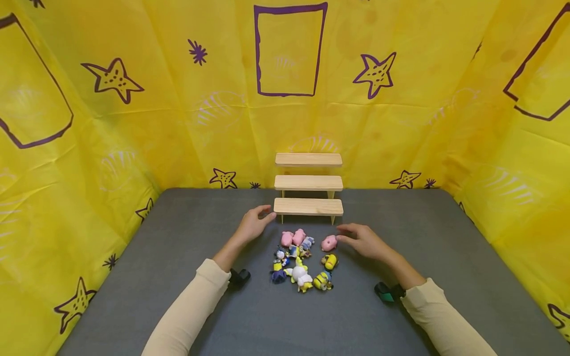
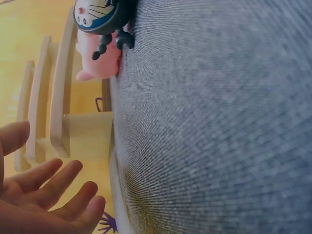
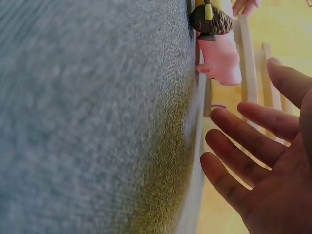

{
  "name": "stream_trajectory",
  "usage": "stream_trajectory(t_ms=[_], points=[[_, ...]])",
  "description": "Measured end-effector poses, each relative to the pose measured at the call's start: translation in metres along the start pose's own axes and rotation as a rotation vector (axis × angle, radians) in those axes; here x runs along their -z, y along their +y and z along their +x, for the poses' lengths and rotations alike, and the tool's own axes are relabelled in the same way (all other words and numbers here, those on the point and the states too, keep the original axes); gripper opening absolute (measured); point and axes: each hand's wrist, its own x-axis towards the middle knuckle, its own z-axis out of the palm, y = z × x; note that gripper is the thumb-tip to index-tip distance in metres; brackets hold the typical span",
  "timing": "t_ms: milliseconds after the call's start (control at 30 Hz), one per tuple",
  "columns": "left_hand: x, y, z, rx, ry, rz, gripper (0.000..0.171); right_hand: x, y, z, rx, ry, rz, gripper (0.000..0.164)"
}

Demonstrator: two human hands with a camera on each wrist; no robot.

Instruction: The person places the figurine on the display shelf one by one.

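Observation:
A three-step wooden stand (image 1: pixel 308 206) stands at the back of the grey table. My left hand (image 1: pixel 254 225) is beside its lowest step at the left, fingers spread and holding nothing; whether it touches the step I cannot tell. At the right, my right hand (image 1: pixel 364 241) is next to a pink pig figure (image 1: pixel 329 243), its fingers loosely extended around nothing. Two more pink pigs (image 1: pixel 287 239) lie in front of the stand. In the left wrist view a blue-and-white whiskered cat figure (image 2: pixel 91 14) hides part of a pink pig (image 2: pixel 100 56).
Several small figures lie in a cluster before the stand, among them a yellow minion (image 1: pixel 330 261), another minion (image 1: pixel 321 281) and a white-and-yellow figure (image 1: pixel 300 273). A yellow cloth (image 1: pixel 178 123) with starfish drawings walls the table at the back and sides.

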Motion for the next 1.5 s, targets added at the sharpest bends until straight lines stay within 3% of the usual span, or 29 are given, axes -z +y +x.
stream_trajectory(t_ms=[533,1000,1200,1500], points=[[-0.012,0.003,0.012,0.093,0.109,-0.186,0.034,-0.002,-0.003,0.011,-0.066,-0.096,0.055,0.033],[-0.017,0.004,0.015,0.181,0.1,-0.314,0.031,-0.008,-0.007,0.017,-0.12,-0.114,0.133,0.027],[-0.016,0.005,0.017,0.207,0.088,-0.329,0.032,-0.007,-0.008,0.017,-0.119,-0.114,0.146,0.022],[-0.015,0.004,0.018,0.211,0.08,-0.324,0.031,-0.009,-0.007,0.015,-0.107,-0.15,0.262,0.019]])
